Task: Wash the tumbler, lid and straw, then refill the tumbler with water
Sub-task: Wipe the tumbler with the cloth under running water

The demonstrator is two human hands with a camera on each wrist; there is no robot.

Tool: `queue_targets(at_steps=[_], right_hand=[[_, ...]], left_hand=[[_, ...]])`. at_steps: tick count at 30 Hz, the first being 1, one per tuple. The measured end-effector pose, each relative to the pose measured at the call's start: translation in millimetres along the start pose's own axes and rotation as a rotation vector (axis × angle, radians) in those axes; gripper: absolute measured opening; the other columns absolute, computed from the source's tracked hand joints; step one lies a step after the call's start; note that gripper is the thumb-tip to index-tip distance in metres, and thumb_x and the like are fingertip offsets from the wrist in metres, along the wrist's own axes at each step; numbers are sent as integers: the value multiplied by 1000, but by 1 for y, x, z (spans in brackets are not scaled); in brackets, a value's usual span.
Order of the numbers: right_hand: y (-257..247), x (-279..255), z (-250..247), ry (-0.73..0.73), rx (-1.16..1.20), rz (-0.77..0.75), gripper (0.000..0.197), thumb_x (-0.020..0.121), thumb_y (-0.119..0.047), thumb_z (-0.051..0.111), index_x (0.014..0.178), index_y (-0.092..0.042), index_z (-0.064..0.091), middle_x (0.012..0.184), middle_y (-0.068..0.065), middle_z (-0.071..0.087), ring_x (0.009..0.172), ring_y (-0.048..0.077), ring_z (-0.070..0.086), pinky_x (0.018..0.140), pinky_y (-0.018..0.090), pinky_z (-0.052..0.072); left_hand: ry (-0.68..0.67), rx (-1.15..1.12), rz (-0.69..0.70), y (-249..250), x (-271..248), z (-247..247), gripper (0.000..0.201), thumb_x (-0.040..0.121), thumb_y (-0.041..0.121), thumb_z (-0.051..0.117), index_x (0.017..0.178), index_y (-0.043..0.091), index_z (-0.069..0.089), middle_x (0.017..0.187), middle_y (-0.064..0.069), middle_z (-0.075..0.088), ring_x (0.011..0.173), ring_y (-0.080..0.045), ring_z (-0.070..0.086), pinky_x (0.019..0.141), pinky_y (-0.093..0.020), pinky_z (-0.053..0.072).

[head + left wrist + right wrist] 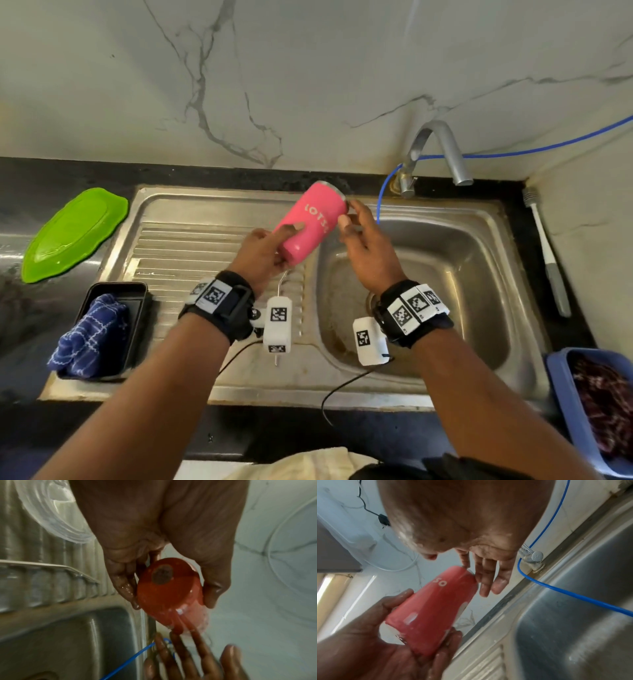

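Over the steel sink [496, 222], at the seam between drainboard and basin, a pink tumbler [310, 222] is held tilted, its base toward the person and its open steel rim pointing up and away toward the marble wall. Left hand [263, 255] grips the lower end, thumb lying along the pink side and wet fingers curled under the base. Right hand [364, 245] is at the rim: its fingers are nearly straight and their tips touch the steel edge, thumb just beside the white lettering. From the left wrist, a clear round lid [56, 513] lies on the ribbed drainboard. A curved faucet [442, 150] stands behind the basin with a blue hose [548, 145] trailing from it. On the dark desk [41, 192] sit a green plate [73, 233], a black tray [137, 291] with a blue checked cloth [92, 335], a brush [548, 253] and a blue tub [561, 394].
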State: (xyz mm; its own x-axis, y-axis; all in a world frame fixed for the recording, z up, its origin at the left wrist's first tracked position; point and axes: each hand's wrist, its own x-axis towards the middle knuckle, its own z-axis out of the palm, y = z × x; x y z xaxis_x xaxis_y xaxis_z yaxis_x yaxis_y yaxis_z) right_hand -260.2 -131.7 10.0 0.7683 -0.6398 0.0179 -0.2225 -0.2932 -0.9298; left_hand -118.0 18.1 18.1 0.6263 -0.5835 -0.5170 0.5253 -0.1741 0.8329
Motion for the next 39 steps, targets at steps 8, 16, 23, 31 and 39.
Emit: queue_targets(at_steps=[8, 16, 23, 31, 39], right_hand=[[-13, -29, -24, -10, -91, -67, 56, 110, -39, 51, 162, -23, 37, 150, -5, 51, 108, -14, 58, 91, 3, 43], [8, -91, -111, 282, -203, -23, 49, 107, -48, 47, 146, -21, 58, 134, -5, 66, 120, 5, 61, 102, 24, 49], [71, -172, -220, 651, -506, 216, 30, 96, -37, 67, 109, -11, 74, 108, 8, 71, 101, 27, 67, 92, 35, 53], [125, -242, -300, 316, -776, 707, 46, 92, -55, 55, 129, -29, 62, 121, 5, 65, 107, 29, 65, 94, 40, 53], [148, -231, -307, 136, -946, 624, 42, 98, -48, 61, 137, -33, 60, 126, 1, 70, 111, 27, 67, 95, 41, 57]], left_hand=[[-430, -102, -106, -33, -28, 47, 85, 74, 18, 75, 151, 21, 41, 137, -17, 64, 115, -39, 69, 94, -60, 56], [-513, -151, -241, -57, -50, 134, 71, 77, 27, 76, 142, 15, 49, 125, -21, 69, 111, -44, 69, 83, -51, 63], [-550, 17, -247, -90, -55, 199, 96, 57, 37, 85, 145, 16, 53, 135, -20, 67, 128, -42, 62, 95, -57, 57], [-542, 50, -274, -116, -60, 259, 90, 56, 41, 87, 139, 26, 58, 130, -11, 71, 121, -34, 67, 78, -47, 62], [-562, 82, -308, -125, -53, 285, 93, 61, 44, 87, 146, 29, 51, 135, -10, 68, 125, -34, 65, 79, -49, 62]])
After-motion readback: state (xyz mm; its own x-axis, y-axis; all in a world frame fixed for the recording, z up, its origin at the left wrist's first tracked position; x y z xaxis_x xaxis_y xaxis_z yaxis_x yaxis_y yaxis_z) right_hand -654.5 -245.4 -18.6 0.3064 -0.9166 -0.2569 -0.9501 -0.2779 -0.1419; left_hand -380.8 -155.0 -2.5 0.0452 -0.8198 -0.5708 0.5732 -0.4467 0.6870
